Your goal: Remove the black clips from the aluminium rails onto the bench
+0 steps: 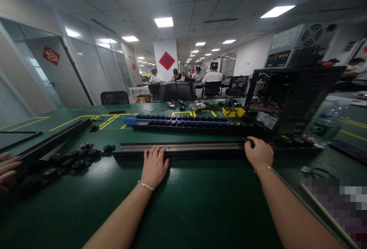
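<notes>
Left hand: fingers rested spread on a long, straight, pale-lined black channel, thumb apart. Right hand: curled narrow over the same channel, which lay crosswise beneath both; any piece pinched could not be told. Small black blocky parts: left of the left hand. Step, apparently: work along the channel; next move likely called for steady left-hand support.

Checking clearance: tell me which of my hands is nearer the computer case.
Right. Your right hand is in front of the computer case; your left hand sits farther left.
</notes>
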A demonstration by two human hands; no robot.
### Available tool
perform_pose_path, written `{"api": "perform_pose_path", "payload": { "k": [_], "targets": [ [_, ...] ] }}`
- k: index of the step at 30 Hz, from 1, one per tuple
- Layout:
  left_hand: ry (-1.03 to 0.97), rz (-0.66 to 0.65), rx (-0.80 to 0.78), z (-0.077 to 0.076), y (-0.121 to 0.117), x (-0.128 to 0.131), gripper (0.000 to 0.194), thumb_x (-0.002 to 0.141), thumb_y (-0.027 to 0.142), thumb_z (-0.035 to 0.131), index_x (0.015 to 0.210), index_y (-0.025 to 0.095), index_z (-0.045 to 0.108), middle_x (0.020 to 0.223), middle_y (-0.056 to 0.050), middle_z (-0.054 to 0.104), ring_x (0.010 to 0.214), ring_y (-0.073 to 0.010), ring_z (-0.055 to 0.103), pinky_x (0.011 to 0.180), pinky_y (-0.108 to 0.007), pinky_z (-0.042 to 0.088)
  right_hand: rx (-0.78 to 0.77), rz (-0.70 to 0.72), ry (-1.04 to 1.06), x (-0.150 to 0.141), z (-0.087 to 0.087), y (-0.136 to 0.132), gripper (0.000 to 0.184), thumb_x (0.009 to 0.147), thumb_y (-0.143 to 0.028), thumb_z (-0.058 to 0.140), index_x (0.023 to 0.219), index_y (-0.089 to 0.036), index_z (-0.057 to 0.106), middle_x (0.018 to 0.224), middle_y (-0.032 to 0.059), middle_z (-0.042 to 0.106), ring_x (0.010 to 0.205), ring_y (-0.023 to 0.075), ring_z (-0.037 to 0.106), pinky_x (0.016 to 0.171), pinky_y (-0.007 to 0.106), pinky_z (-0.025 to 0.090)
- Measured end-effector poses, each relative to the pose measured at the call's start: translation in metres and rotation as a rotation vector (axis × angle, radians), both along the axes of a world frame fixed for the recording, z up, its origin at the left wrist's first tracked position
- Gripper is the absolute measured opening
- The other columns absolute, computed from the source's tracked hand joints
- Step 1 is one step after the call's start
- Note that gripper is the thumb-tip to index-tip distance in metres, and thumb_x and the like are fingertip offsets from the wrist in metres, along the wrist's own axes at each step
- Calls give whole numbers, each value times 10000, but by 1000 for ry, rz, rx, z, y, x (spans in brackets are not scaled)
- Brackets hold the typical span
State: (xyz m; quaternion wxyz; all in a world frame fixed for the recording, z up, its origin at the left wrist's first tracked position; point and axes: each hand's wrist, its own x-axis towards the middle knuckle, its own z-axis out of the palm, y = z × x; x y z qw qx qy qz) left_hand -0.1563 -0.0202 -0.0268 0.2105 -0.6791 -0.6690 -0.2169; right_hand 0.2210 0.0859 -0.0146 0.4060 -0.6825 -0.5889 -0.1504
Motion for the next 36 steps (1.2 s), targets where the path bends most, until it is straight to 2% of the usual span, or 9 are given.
{"api": "perform_pose_path", "payload": {
  "k": [15,27,36],
  "targets": [
    [-7,0,11,1,1,3,425,842,321,445,1237,178,509,1256,-128,552,1260,-293,394,1063,-561,245,46,187,-59,-23,6,-6,323,789,-297,382,861,-175,673,901,85,680,842,227,595,827,394,423],
    [-6,-13,6,2,1,4,424,849,313,432,1246,178,495,1269,-130,540,1278,-292,377,1068,-549,251,31,370,-44,-53,10,-15,307,815,-280,388,949,-184,646,971,74,665,892,210,596,836,362,444],
    [11,-11,4,3,0,4,414,850,312,431,1233,169,502,1260,-127,543,1261,-291,394,1070,-526,252,27,410,-40,-59,10,-16,318,819,-238,364,900,-171,664,926,76,682,866,202,607,840,352,457]
  ]
}}
